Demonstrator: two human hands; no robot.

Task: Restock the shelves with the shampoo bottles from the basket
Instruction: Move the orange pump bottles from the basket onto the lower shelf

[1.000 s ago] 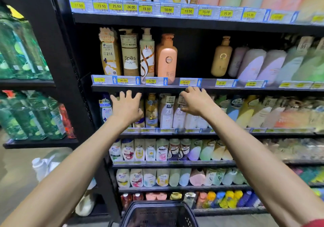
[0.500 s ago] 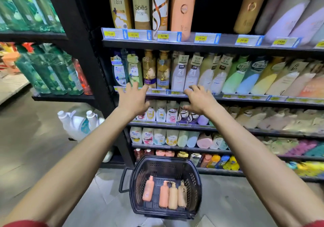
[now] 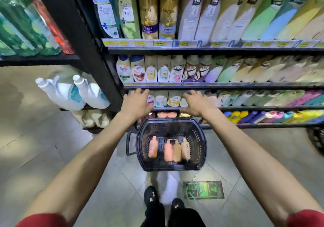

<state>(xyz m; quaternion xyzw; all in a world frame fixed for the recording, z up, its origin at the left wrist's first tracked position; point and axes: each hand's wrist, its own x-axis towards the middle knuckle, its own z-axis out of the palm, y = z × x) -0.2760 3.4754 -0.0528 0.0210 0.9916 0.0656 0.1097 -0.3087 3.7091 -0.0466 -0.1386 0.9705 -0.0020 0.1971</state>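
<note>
A black plastic basket (image 3: 171,168) with perforated walls stands on the tiled floor (image 3: 52,156), below both hands. Four smooth, round-shouldered bottles (image 3: 168,150) lie side by side in it, two orange to the left and two tan to the right. The left hand (image 3: 135,104) and right hand (image 3: 196,104) reach out empty with fingers loosely spread, in front of the packed shelves (image 3: 228,86).
</note>
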